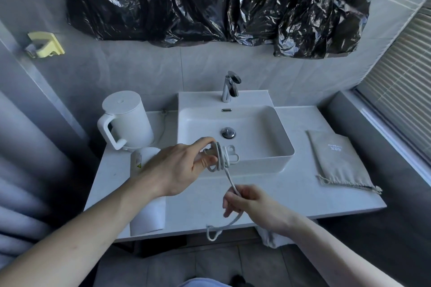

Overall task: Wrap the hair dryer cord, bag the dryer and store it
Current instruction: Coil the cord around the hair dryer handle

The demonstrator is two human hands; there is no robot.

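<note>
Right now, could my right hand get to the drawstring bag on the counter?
Probably yes. The drawstring bag lies flat, nothing blocking, right of the sink, but the right hand pinches the cord and must release first.

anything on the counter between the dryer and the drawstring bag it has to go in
Yes: the sink basin sits on the counter between the hair dryer on the left and the grey drawstring bag on the right. The counter strip along its front looks bare.

hair dryer point(145, 158) mostly behind left hand point(177, 168)
</note>
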